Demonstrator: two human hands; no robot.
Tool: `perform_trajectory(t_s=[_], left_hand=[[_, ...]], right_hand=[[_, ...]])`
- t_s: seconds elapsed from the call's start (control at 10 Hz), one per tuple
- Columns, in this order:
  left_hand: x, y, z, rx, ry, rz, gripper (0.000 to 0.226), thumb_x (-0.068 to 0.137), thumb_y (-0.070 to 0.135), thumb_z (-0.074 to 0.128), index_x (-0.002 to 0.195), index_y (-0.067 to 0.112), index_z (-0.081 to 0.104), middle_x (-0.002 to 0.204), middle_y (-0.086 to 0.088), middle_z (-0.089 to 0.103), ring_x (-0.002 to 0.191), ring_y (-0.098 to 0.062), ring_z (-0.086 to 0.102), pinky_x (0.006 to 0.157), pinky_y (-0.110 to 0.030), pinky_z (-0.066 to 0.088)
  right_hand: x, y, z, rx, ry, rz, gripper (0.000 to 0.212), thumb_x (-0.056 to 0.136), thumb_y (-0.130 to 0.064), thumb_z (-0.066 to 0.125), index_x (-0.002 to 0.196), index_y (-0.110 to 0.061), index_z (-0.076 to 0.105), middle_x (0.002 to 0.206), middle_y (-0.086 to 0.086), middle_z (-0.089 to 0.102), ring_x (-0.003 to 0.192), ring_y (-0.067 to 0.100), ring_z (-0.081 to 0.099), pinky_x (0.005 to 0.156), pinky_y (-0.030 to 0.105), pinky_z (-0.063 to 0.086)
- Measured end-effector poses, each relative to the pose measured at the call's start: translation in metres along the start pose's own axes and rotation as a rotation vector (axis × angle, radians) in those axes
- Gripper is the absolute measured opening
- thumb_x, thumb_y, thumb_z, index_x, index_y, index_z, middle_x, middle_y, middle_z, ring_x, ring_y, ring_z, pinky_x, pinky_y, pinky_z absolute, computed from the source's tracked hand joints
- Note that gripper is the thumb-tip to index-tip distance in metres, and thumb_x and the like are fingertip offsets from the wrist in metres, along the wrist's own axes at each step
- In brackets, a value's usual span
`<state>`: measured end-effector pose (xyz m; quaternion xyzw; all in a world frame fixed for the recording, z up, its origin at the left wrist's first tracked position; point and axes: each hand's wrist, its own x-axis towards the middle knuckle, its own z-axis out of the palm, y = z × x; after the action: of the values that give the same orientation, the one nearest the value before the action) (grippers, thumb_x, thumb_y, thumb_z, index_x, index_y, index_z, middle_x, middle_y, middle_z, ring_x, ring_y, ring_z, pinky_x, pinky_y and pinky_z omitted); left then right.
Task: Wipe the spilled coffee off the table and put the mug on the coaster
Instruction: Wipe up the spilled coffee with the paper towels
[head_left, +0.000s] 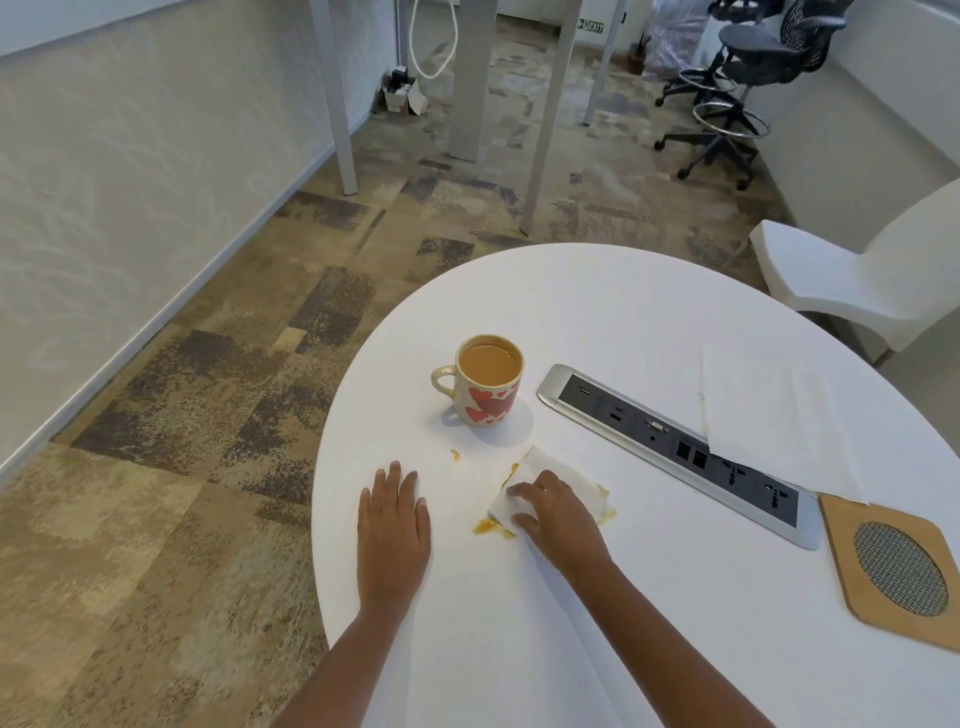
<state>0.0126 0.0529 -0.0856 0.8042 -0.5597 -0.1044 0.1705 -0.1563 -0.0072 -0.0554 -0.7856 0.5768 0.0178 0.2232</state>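
Head view. The mug (488, 382) stands upright on the table (597, 312), nearly full of milky coffee, handle pointing left. It is not on the coaster (841, 545), which lies well apart from it, to its right and nearer the person, past the socket strip (675, 447).

Just near of the mug, the right hand (558, 512) bears down on a folded tissue (561, 467). Its fingers are bent over the top and the thumb sits at the near edge, a hold suited to dragging the tissue through the liquid. Brown stain shows at the tissue's edges. A coffee puddle (488, 526) lies uncovered at its left corner, and one drop (455, 454) sits closer to the mug, so the wiping looks unfinished.

The left hand (393, 525) lies flat, fingers straight and together, holding nothing. It is near and left of the mug, likely bracing the body while the other hand wipes.

A spare paper sheet (769, 421) lies to the right of the mug, overlapping the strip, handy for a second pass.

The tabletop is white, smooth and rounded, so the spill should lift easily. Beyond the mug are patchy brown carpet (208, 415), a white chair (872, 280) and dark office chairs (748, 67).
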Motion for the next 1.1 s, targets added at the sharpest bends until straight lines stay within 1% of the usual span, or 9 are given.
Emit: perform_trajectory(t_s=[0.2, 0.4, 0.5, 0.6, 0.7, 0.8, 0.9, 1.0, 1.1], left_hand=[[-0.001, -0.001, 0.0, -0.011, 0.013, 0.005, 0.047, 0.087, 0.021, 0.032, 0.108, -0.002, 0.067, 0.12, -0.025, 0.063, 0.114, -0.042, 0.059, 0.093, -0.057, 0.047], [-0.001, 0.001, -0.003, -0.012, 0.019, 0.011, 0.047, 0.086, 0.021, 0.032, 0.107, -0.003, 0.067, 0.12, -0.025, 0.063, 0.113, -0.042, 0.059, 0.092, -0.057, 0.048], [0.0, 0.001, -0.003, -0.011, 0.022, 0.011, 0.048, 0.086, 0.021, 0.032, 0.108, -0.003, 0.067, 0.121, -0.024, 0.063, 0.113, -0.042, 0.059, 0.092, -0.056, 0.047], [0.0, 0.001, -0.003, 0.005, 0.019, 0.015, 0.047, 0.086, 0.021, 0.033, 0.107, -0.003, 0.067, 0.12, -0.024, 0.064, 0.112, -0.041, 0.06, 0.091, -0.056, 0.049], [-0.001, 0.001, -0.003, 0.014, 0.015, 0.015, 0.046, 0.086, 0.02, 0.033, 0.107, -0.002, 0.067, 0.119, -0.024, 0.064, 0.112, -0.041, 0.061, 0.091, -0.055, 0.049], [0.0, 0.001, -0.002, 0.025, 0.01, 0.012, 0.046, 0.086, 0.021, 0.033, 0.107, -0.002, 0.068, 0.12, -0.023, 0.064, 0.112, -0.04, 0.061, 0.091, -0.054, 0.05], [0.0, 0.0, -0.002, 0.023, 0.006, 0.01, 0.046, 0.086, 0.021, 0.033, 0.107, -0.002, 0.068, 0.12, -0.024, 0.064, 0.112, -0.04, 0.061, 0.091, -0.055, 0.049], [0.001, 0.001, -0.002, 0.016, 0.01, 0.01, 0.047, 0.086, 0.021, 0.033, 0.108, -0.002, 0.067, 0.12, -0.024, 0.064, 0.113, -0.041, 0.06, 0.092, -0.055, 0.049], [0.001, 0.0, 0.0, 0.011, 0.008, 0.008, 0.047, 0.086, 0.021, 0.032, 0.108, -0.002, 0.067, 0.121, -0.024, 0.063, 0.114, -0.04, 0.06, 0.092, -0.055, 0.048]], right_hand=[[0.008, -0.001, 0.0, 0.058, -0.023, 0.009, 0.03, 0.09, -0.019, 0.054, 0.119, -0.012, 0.055, 0.119, 0.01, 0.053, 0.111, 0.024, 0.052, 0.087, 0.032, 0.047], [0.013, -0.002, 0.005, 0.067, 0.016, 0.052, 0.02, 0.089, -0.016, 0.053, 0.105, -0.004, 0.057, 0.112, 0.013, 0.056, 0.102, 0.025, 0.053, 0.074, 0.028, 0.04], [0.017, -0.005, 0.005, 0.036, 0.043, 0.073, 0.02, 0.093, -0.016, 0.047, 0.104, -0.003, 0.057, 0.111, 0.014, 0.056, 0.101, 0.026, 0.053, 0.072, 0.03, 0.041], [0.022, -0.006, 0.005, 0.018, 0.076, 0.104, 0.021, 0.094, -0.017, 0.044, 0.106, -0.003, 0.055, 0.112, 0.014, 0.057, 0.103, 0.026, 0.053, 0.07, 0.028, 0.037], [0.026, -0.005, 0.001, 0.041, 0.156, 0.145, 0.023, 0.094, -0.018, 0.045, 0.108, -0.003, 0.057, 0.116, 0.012, 0.055, 0.11, 0.025, 0.049, 0.082, 0.033, 0.044], [0.03, -0.005, -0.001, 0.168, 0.266, 0.217, 0.022, 0.092, -0.014, 0.049, 0.106, -0.001, 0.059, 0.118, 0.014, 0.054, 0.111, 0.027, 0.049, 0.09, 0.034, 0.043], [0.031, -0.011, 0.002, 0.296, 0.271, 0.278, 0.02, 0.094, -0.014, 0.046, 0.105, 0.001, 0.055, 0.113, 0.016, 0.058, 0.103, 0.029, 0.056, 0.083, 0.034, 0.045], [0.03, -0.018, 0.009, 0.264, 0.257, 0.292, 0.019, 0.097, -0.011, 0.038, 0.107, 0.0, 0.049, 0.11, 0.017, 0.059, 0.096, 0.032, 0.06, 0.078, 0.036, 0.046], [0.029, -0.023, 0.012, 0.192, 0.22, 0.254, 0.022, 0.097, -0.008, 0.034, 0.114, 0.0, 0.045, 0.117, 0.018, 0.055, 0.099, 0.032, 0.059, 0.077, 0.036, 0.046]])
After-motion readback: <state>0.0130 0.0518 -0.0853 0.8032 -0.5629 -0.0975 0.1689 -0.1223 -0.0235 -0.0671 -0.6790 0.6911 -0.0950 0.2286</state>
